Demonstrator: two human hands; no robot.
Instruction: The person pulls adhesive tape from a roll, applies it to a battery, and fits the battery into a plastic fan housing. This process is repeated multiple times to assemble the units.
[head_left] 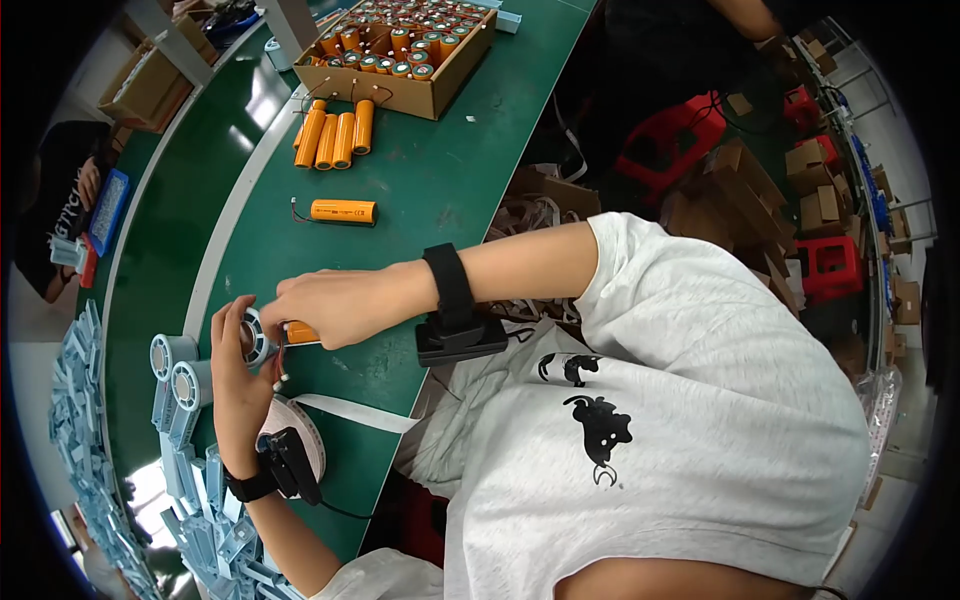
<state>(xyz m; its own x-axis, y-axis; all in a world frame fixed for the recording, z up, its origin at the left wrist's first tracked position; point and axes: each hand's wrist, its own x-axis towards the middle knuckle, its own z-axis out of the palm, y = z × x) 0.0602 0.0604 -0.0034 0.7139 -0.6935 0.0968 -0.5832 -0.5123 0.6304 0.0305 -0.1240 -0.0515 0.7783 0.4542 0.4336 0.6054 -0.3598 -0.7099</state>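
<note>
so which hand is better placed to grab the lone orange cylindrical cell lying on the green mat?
Right, probably. The right hand is nearest the lone orange cylindrical cell; the left hand grips the pale blue round holder.

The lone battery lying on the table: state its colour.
Orange, with a thin wire at one end; the battery lies on the green table, seen in the head view.

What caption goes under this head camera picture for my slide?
Left hand and right hand press an orange cylindrical battery into a grey round plastic holder over a green workbench.
</note>
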